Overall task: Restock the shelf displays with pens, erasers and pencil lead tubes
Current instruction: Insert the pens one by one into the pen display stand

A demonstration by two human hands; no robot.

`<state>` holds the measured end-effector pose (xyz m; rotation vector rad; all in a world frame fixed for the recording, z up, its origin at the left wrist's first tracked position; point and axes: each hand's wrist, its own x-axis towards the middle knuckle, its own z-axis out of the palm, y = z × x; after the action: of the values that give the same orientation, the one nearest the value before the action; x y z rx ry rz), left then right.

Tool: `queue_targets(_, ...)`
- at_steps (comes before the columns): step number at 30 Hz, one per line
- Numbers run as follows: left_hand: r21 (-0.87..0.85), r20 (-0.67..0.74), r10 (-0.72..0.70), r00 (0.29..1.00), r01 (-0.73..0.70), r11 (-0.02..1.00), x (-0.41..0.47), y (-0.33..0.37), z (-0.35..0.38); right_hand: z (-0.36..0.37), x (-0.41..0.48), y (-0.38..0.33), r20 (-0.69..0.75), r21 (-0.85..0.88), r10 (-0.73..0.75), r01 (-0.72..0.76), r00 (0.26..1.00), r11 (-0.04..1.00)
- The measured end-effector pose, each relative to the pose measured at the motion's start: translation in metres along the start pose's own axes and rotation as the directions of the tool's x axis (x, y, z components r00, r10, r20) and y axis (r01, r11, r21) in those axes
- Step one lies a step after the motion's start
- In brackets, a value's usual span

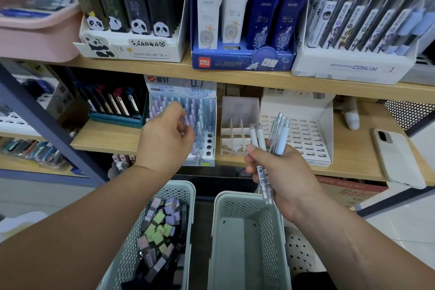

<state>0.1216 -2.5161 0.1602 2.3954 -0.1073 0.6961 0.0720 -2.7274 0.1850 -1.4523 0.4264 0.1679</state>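
A person is facing a stationery shelf [110, 135] and looking down along both bare forearms. The right hand [280, 172] is gripping a bundle of pens [270, 139], white and clear-bodied, just near of a white slotted tray [303, 134] on the shelf. The left hand [164, 134] is reaching into a pen display [202, 110] marked 0.7 mm, which is standing to the left of the tray and holding rows of purple and blue pens. Nearer and lower, a basket [186, 192] is holding pastel erasers [160, 228].

The step appears to be sorting pens into their displays. To do it well, the person is probably best off keeping the bundle upright and slightly fanned, so that one pen can be drawn out at a time. Each pen is best matched to its own display and lowered straight down into a free hole without disturbing its neighbours.

The right hand's fingers and thumb are wrapping tightly round the barrels, the pens pointing up and away, the wrist bending back a little. The left forearm is stretching in from the near left, the palm turning right, the fingers curling loosely towards the thumb. This hand is blurring with motion, so it is impossible to tell whether it is pinching a pen or merely brushing the row.
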Motion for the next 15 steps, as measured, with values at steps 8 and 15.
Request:
queue_targets(8,0.145,0.030,0.153,0.988,-0.156,0.977,-0.004,-0.009,0.003,0.003,-0.003,-0.003,0.082,0.000,0.021,-0.021,0.996,1.000)
queue_targets(15,-0.334,0.198,-0.209,0.958,0.267,0.904,-0.013,0.035,-0.022,0.014,-0.009,-0.007,0.246,-0.012,-0.020,0.024,0.969,1.000)
